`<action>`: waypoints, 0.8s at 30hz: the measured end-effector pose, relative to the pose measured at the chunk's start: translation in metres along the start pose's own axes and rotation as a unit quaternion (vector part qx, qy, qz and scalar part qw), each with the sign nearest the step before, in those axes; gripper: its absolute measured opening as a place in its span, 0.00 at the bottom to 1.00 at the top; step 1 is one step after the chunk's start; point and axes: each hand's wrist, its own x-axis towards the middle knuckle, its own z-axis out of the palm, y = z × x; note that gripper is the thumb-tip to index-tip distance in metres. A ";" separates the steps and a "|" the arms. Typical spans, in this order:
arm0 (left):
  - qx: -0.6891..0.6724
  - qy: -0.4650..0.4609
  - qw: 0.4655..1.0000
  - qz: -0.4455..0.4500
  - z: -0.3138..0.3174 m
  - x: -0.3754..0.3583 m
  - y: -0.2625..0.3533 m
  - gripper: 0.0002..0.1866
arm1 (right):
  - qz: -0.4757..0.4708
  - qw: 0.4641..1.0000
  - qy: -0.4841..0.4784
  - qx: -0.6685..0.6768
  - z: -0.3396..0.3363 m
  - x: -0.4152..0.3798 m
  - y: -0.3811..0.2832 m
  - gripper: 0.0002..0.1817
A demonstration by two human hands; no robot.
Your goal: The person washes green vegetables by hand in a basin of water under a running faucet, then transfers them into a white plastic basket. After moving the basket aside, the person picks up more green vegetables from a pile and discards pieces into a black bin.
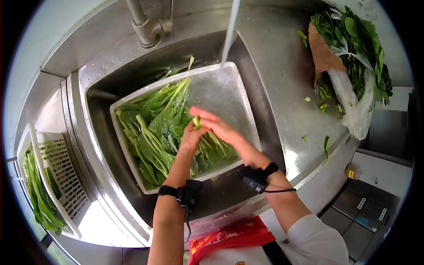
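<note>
My left hand (pixel 190 138) is closed around a leafy green stem (pixel 196 122) above a white tub, and the stem's pale end pokes out of the grip. Against it lies my right hand (pixel 216 126), fingers stretched out and somewhat blurred, by the stem's end. Below both hands, leafy greens (pixel 152 132) with long stalks fill the left and lower part of the tub (pixel 258 137), partly under water. The tub sits tilted in a steel sink (pixel 212 201). My hands hide part of the greens.
Water runs from above (pixel 229 37) into the tub's far right corner. A white slotted basket (pixel 66 176) with greens stands at left. On the right counter (pixel 265 57) lie a bag of greens (pixel 353 57) and loose leaf scraps. A faucet base (pixel 148 33) stands behind.
</note>
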 end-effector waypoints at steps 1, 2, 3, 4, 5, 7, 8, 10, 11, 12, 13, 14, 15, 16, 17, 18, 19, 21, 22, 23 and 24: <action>-0.029 0.017 0.999 -0.016 0.004 -0.006 0.011 0.15 | -0.019 0.991 0.047 0.121 0.002 -0.007 -0.014 0.35; -0.063 0.047 0.996 -0.034 0.005 -0.008 0.018 0.12 | -0.004 0.982 0.106 0.155 0.003 -0.019 -0.031 0.35; -0.082 0.016 0.995 -0.049 -0.007 0.004 0.026 0.16 | -0.018 0.981 0.133 0.143 -0.005 -0.007 -0.023 0.35; -0.152 0.010 0.987 -0.042 -0.005 0.006 0.022 0.18 | -0.007 0.991 0.116 0.070 -0.006 -0.012 -0.018 0.36; -0.219 0.006 0.975 -0.034 -0.005 0.006 0.018 0.21 | 0.001 0.995 0.097 0.000 -0.004 -0.017 -0.012 0.37; -0.153 0.018 0.987 -0.053 -0.019 0.004 0.002 0.25 | 0.041 0.995 0.049 -0.074 0.000 -0.012 0.018 0.39; -0.124 0.018 0.990 -0.063 -0.021 0.007 -0.008 0.27 | 0.107 0.987 0.048 -0.111 -0.003 -0.016 0.017 0.38; -0.073 -0.008 0.993 -0.088 -0.017 0.006 -0.011 0.30 | 0.132 0.980 0.041 -0.142 0.000 -0.017 0.009 0.36; -0.076 -0.020 0.992 -0.097 -0.018 0.009 -0.017 0.30 | 0.096 0.985 0.036 -0.136 0.003 -0.018 0.009 0.36; -0.080 0.000 0.993 -0.092 -0.009 -0.002 -0.002 0.28 | 0.061 0.989 0.032 -0.130 0.004 -0.019 0.010 0.35; -0.083 0.020 0.992 -0.088 0.003 -0.015 0.018 0.27 | 0.015 1.000 -0.024 -0.010 -0.008 -0.017 0.017 0.34; -0.102 0.007 0.992 -0.078 0.005 -0.020 0.023 0.22 | 0.038 0.997 -0.023 0.061 -0.014 -0.019 0.014 0.33; -0.134 -0.022 0.989 -0.063 0.002 -0.020 0.019 0.21 | 0.060 0.989 -0.022 0.133 -0.016 -0.021 0.009 0.32; -0.167 -0.052 0.984 -0.044 -0.002 -0.015 0.014 0.19 | 0.094 0.968 -0.007 0.230 -0.015 -0.023 -0.002 0.30; -0.201 -0.085 0.976 -0.023 -0.004 -0.011 0.010 0.18 | 0.094 0.951 0.032 0.292 -0.018 -0.020 -0.003 0.29; -0.234 -0.051 0.971 -0.022 -0.001 -0.010 0.009 0.15 | 0.097 0.975 0.042 0.194 -0.014 -0.016 -0.005 0.30; -0.253 0.004 0.967 -0.029 0.000 -0.009 0.009 0.13 | 0.099 0.989 0.052 0.092 -0.008 -0.011 -0.006 0.30; -0.284 0.044 0.958 0.023 -0.003 -0.008 0.011 0.14 | 0.083 0.973 -0.028 -0.215 0.001 -0.020 -0.025 0.34; -0.325 0.053 0.943 0.058 -0.007 -0.006 0.009 0.13 | 0.116 0.961 -0.045 -0.247 -0.009 -0.019 -0.017 0.33; -0.349 0.054 0.933 0.069 -0.015 -0.006 0.008 0.12 | 0.145 0.947 -0.062 -0.279 -0.023 -0.016 -0.008 0.32; -0.361 0.066 0.927 0.080 -0.022 -0.005 0.008 0.11 | 0.183 0.946 -0.034 -0.267 -0.033 -0.017 -0.006 0.29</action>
